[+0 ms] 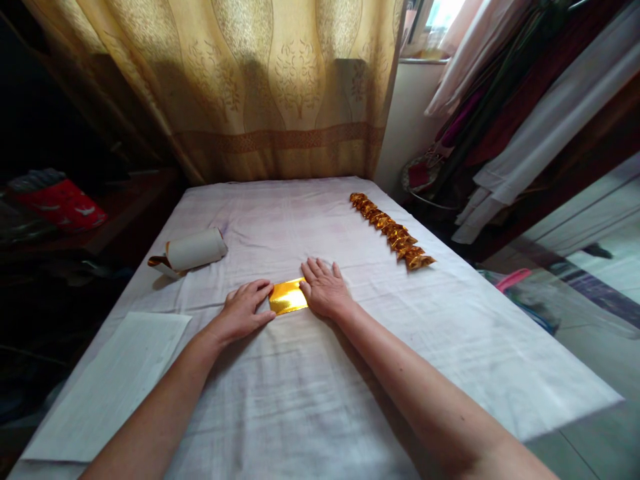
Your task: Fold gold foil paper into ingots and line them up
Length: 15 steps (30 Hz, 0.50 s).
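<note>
A small rectangle of shiny gold foil paper (289, 297) lies flat on the cloth-covered table between my two hands. My left hand (245, 308) is at its left end, thumb on the near corner and fingertips on the far corner, holding that edge. Across the right end rests my right hand (326, 288), palm down and flat with the fingers stretched out, covering part of the foil. To the right, further back, a row of folded gold foil pieces (390, 230) runs diagonally along the table.
A roll of paper with a gold underside (196, 249) lies at the left. Nearer to me are white paper sheets (113, 383). The table's white cloth (280, 413) is slightly wrinkled. A patterned curtain (280, 87) hangs behind; clothes (545, 113) hang at the right.
</note>
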Motion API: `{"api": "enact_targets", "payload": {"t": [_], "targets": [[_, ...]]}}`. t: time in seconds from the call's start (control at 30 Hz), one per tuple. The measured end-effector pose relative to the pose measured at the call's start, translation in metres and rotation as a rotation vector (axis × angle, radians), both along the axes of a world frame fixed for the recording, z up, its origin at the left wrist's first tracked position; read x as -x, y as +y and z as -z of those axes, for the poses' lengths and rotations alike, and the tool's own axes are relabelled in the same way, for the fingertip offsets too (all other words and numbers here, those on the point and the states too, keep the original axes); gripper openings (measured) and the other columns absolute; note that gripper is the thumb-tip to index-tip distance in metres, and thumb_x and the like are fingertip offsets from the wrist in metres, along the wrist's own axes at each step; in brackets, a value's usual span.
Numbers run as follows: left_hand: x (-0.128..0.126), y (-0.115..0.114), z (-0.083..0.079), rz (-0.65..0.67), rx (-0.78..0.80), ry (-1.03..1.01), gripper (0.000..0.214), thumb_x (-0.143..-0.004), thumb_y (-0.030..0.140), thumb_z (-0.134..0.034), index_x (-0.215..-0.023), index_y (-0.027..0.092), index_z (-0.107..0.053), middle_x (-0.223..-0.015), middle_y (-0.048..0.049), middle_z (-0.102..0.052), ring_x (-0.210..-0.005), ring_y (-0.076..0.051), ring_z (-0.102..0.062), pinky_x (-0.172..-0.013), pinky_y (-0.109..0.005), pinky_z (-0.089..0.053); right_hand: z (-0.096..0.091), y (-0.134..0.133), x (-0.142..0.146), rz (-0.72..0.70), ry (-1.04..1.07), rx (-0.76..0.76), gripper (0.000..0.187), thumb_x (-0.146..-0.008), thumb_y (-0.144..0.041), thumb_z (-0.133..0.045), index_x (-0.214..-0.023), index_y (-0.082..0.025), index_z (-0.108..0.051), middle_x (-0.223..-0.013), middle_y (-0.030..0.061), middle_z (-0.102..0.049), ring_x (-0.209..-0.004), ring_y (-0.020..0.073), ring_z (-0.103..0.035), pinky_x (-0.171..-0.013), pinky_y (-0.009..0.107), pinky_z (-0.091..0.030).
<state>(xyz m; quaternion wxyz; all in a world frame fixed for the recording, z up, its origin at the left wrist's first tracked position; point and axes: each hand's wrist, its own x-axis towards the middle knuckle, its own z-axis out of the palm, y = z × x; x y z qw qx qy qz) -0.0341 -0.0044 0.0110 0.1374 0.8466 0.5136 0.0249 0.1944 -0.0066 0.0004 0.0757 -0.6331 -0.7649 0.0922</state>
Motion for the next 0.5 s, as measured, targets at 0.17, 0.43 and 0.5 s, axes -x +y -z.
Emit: {"api": "enact_targets", "payload": {"t": [0.17,0.43,0.5], "targets": [[-0.019,-0.020,-0.014,-0.045,-0.048,0.117,0.059,-0.087,0.037,-0.053,-0.143,0.019,-0.048,-0.154,-0.0136,-0.043,-0.142,-0.031,-0.037,-0.114,-0.050,-0.031,0.000,-0.003,-0.009,0.023,-0.020,0.005,0.057,-0.102,-0.042,-0.027,-0.153,-0.020,-0.034,-0.162,0.0072,-0.026,-0.150,0.0274,-0.021,-0.120,0.057,-0.012],[-0.068,-0.066,0.003,0.150,-0.091,0.099,0.069,-0.097,0.055,-0.035,-0.153,0.016,-0.032,-0.161,-0.0143,-0.028,-0.150,-0.030,-0.024,-0.121,-0.058,-0.009,0.002,-0.003,-0.008,0.013,-0.006,-0.030,0.056,-0.102,-0.041,-0.029,-0.152,-0.019,-0.037,-0.161,0.0098,-0.028,-0.149,0.0282,-0.023,-0.119,0.058,-0.015],[-0.062,-0.066,0.007,0.162,-0.076,0.106,0.069,-0.098,0.056,-0.033,-0.154,0.016,-0.031,-0.161,-0.0140,-0.027,-0.150,-0.030,-0.024,-0.121,-0.058,-0.007,0.003,-0.002,-0.009,0.012,-0.002,-0.037,0.055,-0.101,-0.041,-0.030,-0.151,-0.019,-0.038,-0.160,0.0101,-0.029,-0.149,0.0284,-0.024,-0.119,0.058,-0.016]]}}
